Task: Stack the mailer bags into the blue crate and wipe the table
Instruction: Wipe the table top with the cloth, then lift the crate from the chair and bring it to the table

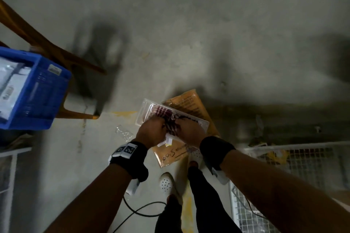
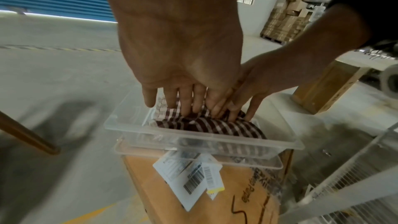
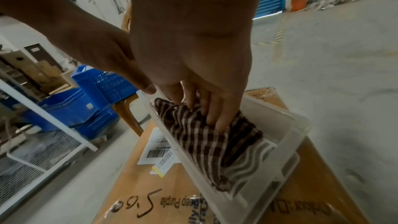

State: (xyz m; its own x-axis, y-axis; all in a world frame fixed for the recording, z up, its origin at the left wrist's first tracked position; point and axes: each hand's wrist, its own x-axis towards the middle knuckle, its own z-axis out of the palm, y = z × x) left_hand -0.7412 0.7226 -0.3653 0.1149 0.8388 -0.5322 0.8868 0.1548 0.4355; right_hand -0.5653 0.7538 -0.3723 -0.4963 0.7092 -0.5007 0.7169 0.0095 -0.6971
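I have both hands in one clear tray (image 2: 202,140) that sits atop one brown carton (image 3: 170,192): my left hand (image 2: 183,60) and right hand (image 3: 193,54) each grip the single striped cloth (image 3: 206,142) with curled fingers. One blue crate (image 1: 36,89) holding mailer bags (image 1: 11,83) rests on a wooden chair's seat edge at my far left

Both hands meet over a clear plastic tray (image 1: 146,108) sitting on an orange-brown package (image 1: 191,104) on the concrete floor. Left hand (image 1: 151,132) and right hand (image 1: 191,132) are on a striped cloth (image 1: 166,117) in the tray. Blue crate (image 1: 36,89) far left, mailer bags (image 1: 11,83) inside.
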